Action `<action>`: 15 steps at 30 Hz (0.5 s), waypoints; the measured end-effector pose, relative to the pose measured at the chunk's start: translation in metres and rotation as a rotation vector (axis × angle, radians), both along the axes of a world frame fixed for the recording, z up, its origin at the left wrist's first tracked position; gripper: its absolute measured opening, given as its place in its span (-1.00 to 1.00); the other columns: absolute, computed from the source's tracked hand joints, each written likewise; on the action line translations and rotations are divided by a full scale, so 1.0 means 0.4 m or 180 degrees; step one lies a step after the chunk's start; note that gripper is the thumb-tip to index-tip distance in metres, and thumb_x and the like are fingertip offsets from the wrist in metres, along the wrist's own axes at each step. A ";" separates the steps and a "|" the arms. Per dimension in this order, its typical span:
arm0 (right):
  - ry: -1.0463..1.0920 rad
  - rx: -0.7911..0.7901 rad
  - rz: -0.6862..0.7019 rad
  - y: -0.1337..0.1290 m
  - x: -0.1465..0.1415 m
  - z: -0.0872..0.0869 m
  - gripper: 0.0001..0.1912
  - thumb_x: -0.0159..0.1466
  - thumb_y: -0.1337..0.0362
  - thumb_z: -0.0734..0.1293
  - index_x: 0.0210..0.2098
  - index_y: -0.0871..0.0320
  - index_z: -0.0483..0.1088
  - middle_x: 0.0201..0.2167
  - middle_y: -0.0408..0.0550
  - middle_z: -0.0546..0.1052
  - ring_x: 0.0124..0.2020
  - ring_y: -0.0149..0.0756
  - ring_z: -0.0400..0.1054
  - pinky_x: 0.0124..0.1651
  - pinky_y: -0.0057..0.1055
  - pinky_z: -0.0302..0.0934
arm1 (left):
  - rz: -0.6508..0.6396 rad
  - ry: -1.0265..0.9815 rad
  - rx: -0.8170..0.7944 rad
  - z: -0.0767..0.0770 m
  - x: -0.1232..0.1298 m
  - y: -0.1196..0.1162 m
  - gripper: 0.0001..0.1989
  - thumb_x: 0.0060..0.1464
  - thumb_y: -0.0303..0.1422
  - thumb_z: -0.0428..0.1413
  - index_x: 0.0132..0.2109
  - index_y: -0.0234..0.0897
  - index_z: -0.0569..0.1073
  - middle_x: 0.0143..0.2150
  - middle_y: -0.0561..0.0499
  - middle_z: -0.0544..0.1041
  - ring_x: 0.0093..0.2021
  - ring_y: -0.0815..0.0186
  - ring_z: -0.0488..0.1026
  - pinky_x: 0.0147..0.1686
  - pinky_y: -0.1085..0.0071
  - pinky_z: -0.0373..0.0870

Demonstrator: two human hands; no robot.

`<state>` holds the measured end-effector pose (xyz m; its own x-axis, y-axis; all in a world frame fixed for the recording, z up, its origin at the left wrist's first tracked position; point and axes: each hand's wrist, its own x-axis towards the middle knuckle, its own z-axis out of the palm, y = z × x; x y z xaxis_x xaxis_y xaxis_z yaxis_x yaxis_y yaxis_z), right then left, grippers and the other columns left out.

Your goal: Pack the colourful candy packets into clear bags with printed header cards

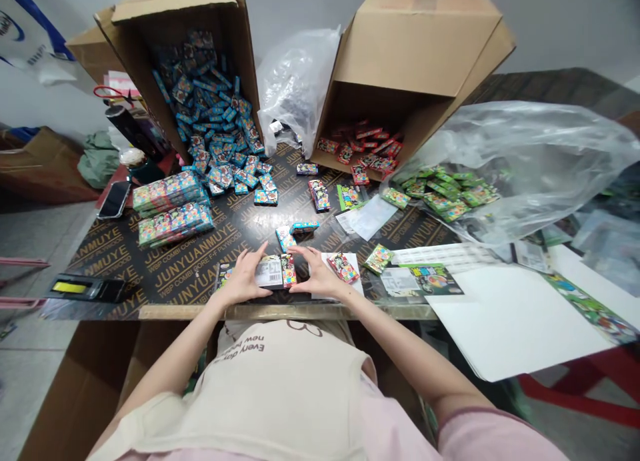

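We steady a barcode pack (270, 273) with a red box (289, 272) at its right end.
Left of the barcode pack, the tabletop (185, 269) reads JUNYUANMUYE and WBP COMBI CORE F-F PLYWOOD, with wrapped stacks (175, 224) farther off; beyond it, on that same side, a carton (253, 81) spills blue boxes (215, 118). Our left hand (243, 278) grips its left part, thumb and fingers spanning the edges; its label print is too small for us to read. Below it, our shirt (280, 391) says "Every day". Our right hand (317, 272) pinches the red box. We seem to be lining the two up; the next move, we judge, calls for even pressure from both sides. Right of it, a clear bag (530, 141) holds green packets (455, 193).
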<state>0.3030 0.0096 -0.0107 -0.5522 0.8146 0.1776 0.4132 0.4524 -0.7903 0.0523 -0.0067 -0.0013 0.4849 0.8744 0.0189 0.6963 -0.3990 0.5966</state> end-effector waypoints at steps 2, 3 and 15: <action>0.0094 -0.0060 -0.0008 -0.003 -0.003 0.013 0.01 -0.07 -0.05 0.53 0.27 0.03 0.09 0.23 0.13 0.30 0.26 0.03 0.16 0.28 0.03 -0.16 | -0.0005 -0.0068 0.0009 0.007 0.002 0.000 0.19 -0.25 -0.23 0.33 0.40 -0.18 -0.22 0.10 -0.12 0.40 0.14 0.06 0.32 0.28 -0.04 -0.07; 0.0122 -0.0018 -0.0134 -0.006 -0.006 0.019 0.04 -0.09 -0.06 0.53 0.28 0.03 0.08 0.24 0.14 0.29 0.27 0.04 0.13 0.28 0.03 -0.16 | 0.0096 -0.0091 0.0047 0.009 0.004 0.000 0.18 -0.25 -0.23 0.33 0.40 -0.18 -0.19 0.10 -0.12 0.41 0.13 0.05 0.33 0.26 -0.04 -0.03; -0.0486 0.0423 -0.1483 0.008 0.137 0.057 -0.37 0.18 0.15 0.34 0.23 0.00 0.20 0.23 0.04 0.32 0.33 -0.05 0.01 0.31 0.01 -0.32 | 0.0038 0.0311 0.0228 -0.022 0.062 0.014 -0.06 -0.14 -0.16 0.28 0.35 -0.17 0.07 0.07 -0.16 0.40 0.04 0.03 0.35 0.06 0.09 0.25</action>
<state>0.3578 0.0128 0.0121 -0.1632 0.9564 0.2420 0.7015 0.2850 -0.6532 0.0771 -0.0010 -0.0102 0.4769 0.8783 0.0346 0.7547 -0.4294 0.4960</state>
